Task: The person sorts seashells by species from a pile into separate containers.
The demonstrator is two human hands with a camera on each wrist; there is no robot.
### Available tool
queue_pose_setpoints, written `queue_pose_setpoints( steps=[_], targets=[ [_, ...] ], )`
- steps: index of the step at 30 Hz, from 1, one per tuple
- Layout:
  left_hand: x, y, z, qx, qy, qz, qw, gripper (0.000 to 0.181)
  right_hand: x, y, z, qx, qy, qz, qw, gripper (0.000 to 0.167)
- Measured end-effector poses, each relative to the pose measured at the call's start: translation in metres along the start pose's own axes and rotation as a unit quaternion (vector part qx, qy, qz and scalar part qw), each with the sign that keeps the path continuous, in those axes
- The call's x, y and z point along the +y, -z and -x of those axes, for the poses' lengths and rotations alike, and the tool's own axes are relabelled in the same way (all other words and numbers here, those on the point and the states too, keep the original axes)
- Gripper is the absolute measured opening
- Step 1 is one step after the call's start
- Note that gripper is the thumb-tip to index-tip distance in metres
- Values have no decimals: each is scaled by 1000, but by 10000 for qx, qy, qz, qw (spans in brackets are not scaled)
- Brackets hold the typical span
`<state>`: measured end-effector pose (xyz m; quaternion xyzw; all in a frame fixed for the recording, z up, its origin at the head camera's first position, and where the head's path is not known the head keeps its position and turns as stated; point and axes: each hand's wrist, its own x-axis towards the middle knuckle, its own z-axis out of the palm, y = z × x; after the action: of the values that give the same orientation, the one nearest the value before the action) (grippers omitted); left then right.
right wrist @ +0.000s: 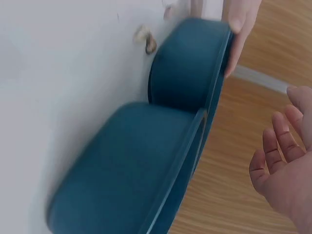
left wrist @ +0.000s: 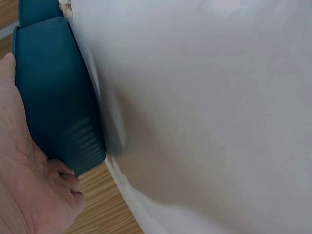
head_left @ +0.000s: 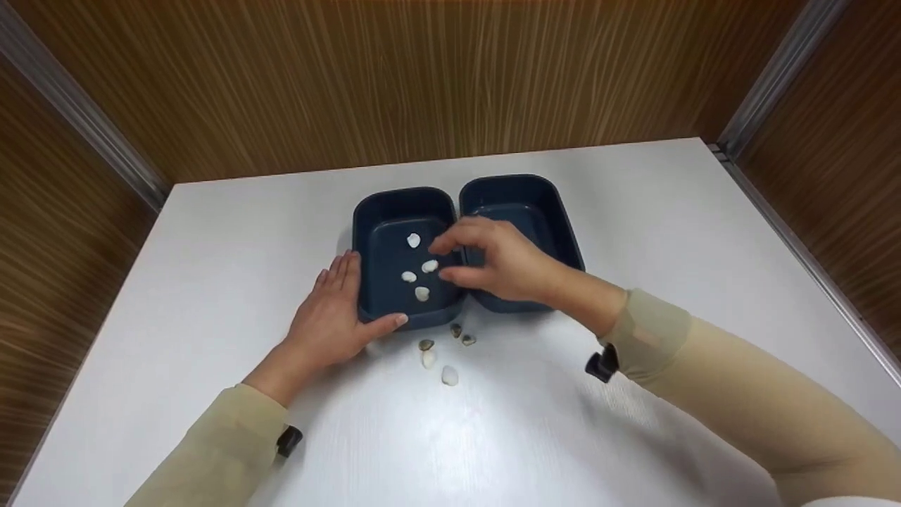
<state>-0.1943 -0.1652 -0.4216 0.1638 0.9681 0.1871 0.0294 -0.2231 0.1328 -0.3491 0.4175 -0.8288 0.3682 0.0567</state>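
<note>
My left hand (head_left: pixel 329 317) lies along the left wall of the left dark blue box (head_left: pixel 394 322), its thumb stretched over the near rim. Inside this box are several whitish shells (head_left: pixel 413 240), spread apart on the floor. Over the box's right side hovers my right hand (head_left: pixel 503 260), thumb and forefinger apart; one shell (head_left: pixel 430 266) shows near the fingertips from above. In the right wrist view the right hand (right wrist: pixel 282 156) has loosely bent fingers and no object visible in it. Just in front of the boxes, small brownish shells (head_left: pixel 469 339) and two pale shells (head_left: pixel 450 375) lie on the table.
A second dark blue box (head_left: pixel 524 307) stands right beside the first, partly hidden by my right hand and forearm. Both stand on a white table (head_left: pixel 246 232). Wood-grain panels (head_left: pixel 422 84) rise behind and at both sides.
</note>
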Motion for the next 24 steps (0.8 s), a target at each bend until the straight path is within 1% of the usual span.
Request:
queue_pose_setpoints(
  steps=[4, 8, 14, 19, 21, 24],
  targets=[
    [0, 0, 0, 14, 17, -31, 10000, 132, -9, -3, 17, -139, 235, -208, 9994, 27],
    [-1, 0, 0, -13, 18, -57, 10000, 133, -14, -11, 32, -356, 325, -388, 9981, 26],
    [-1, 0, -1, 73, -55, -12, 10000, 131, -16, -27, 54, -608, 247, -637, 9958, 26],
    [-1, 1, -1, 103, -72, 7, 9999, 130, -12, -42, 68, -795, 247, -716, 9940, 26],
    [-1, 1, -1, 95, -68, 25, 9999, 130, -11, -48, 73, -907, 184, -724, 9931, 26],
    [-1, 1, 0, 85, -57, 37, 9999, 130, -11, -55, 79, -1136, -24, -805, 9903, 28]
  ],
)
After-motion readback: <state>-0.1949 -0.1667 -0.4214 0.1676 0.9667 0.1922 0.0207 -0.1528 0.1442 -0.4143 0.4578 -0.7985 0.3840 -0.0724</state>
